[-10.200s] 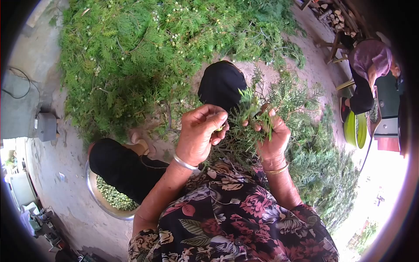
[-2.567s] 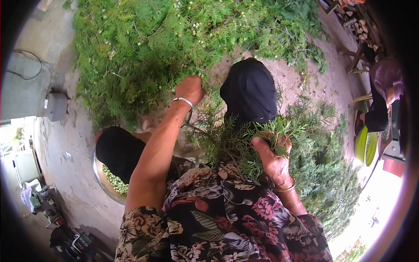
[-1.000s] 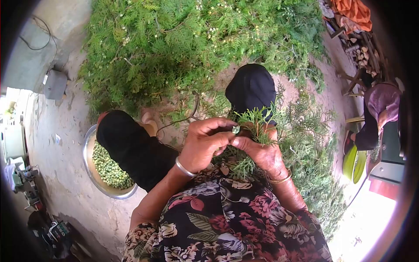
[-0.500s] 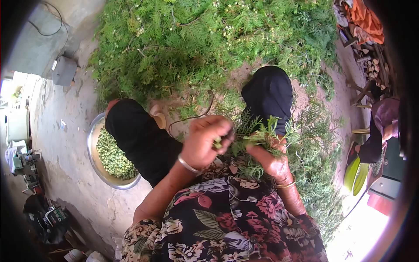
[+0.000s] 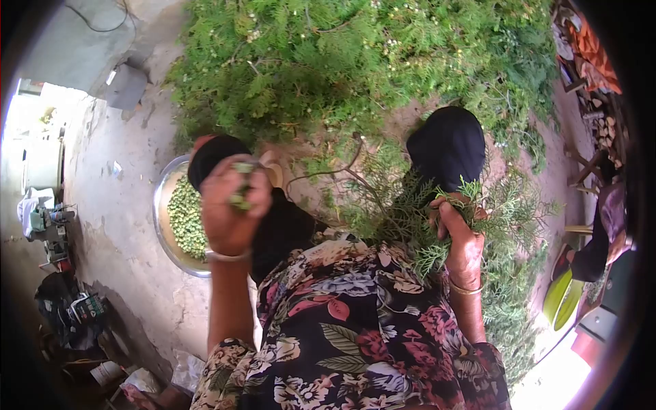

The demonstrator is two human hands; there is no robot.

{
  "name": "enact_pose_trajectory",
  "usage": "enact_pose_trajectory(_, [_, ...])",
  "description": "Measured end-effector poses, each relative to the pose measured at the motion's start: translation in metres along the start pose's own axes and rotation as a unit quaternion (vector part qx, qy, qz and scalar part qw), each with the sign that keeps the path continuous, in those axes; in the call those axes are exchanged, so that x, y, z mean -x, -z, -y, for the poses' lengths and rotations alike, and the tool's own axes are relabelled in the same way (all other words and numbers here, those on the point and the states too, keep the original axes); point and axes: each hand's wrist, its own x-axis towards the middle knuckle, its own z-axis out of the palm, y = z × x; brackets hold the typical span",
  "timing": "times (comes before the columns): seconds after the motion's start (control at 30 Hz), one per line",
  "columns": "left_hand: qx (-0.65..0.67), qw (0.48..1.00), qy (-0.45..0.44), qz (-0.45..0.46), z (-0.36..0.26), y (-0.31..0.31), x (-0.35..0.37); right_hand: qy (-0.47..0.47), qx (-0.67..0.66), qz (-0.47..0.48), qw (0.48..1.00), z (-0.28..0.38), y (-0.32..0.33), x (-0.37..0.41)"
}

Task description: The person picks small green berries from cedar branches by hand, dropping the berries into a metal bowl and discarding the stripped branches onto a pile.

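My left hand [image 5: 231, 208], somewhat blurred, is raised over my left knee with its fingers curled around several small green cones [image 5: 240, 186]. Just to its left, partly behind it, stands a metal basin [image 5: 162, 222] holding a heap of similar green cones [image 5: 184, 217]. Over my lap on the right, my right hand [image 5: 459, 222] is closed around a leafy conifer branch [image 5: 509, 201]. Its sprigs stick out on both sides of that hand, and a bare twig runs left from it.
A large pile of cut conifer greenery [image 5: 328, 75] covers the ground ahead. More greenery lies along the right. At the far right another person [image 5: 605, 229] sits near a lime-green object [image 5: 563, 301]. Firewood [image 5: 605, 130] is stacked behind. A grey box [image 5: 126, 87] stands at the upper left.
My left hand has moved left from beside the branch toward the basin, carrying green cones. My right hand keeps hold of the branch. The view has shifted slightly.
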Motion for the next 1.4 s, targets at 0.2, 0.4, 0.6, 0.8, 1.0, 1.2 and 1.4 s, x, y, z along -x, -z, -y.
enact_pose_trajectory(0.2, [-0.453,0.796,-0.148,-0.374,-0.083,0.093,0.035,-0.012,-0.047,-0.023,0.999,-0.011,0.013,0.003])
enact_pose_trajectory(0.4, [-0.753,0.501,-0.044,-0.425,-0.155,0.271,0.076,-0.018,-0.079,-0.017,0.997,-0.013,0.015,0.000])
enact_pose_trajectory(0.6, [-0.833,0.368,-0.005,-0.413,-0.161,0.304,0.118,-0.040,-0.059,-0.024,0.997,-0.012,0.014,0.002])
enact_pose_trajectory(0.8, [-0.789,0.176,0.143,-0.571,-0.095,0.199,0.082,-0.064,-0.061,-0.007,0.996,-0.012,0.015,-0.001])
enact_pose_trajectory(1.0, [-0.850,0.331,0.001,-0.411,-0.158,0.316,0.091,-0.049,-0.055,0.032,0.997,-0.016,0.018,-0.002])
enact_pose_trajectory(1.2, [-0.865,0.261,0.080,-0.421,-0.140,0.218,0.052,-0.039,-0.043,0.029,0.998,-0.012,0.019,0.000])
enact_pose_trajectory(1.4, [-0.898,0.204,0.099,-0.378,-0.131,0.201,0.042,-0.031,-0.066,0.017,0.997,-0.014,0.018,0.000])
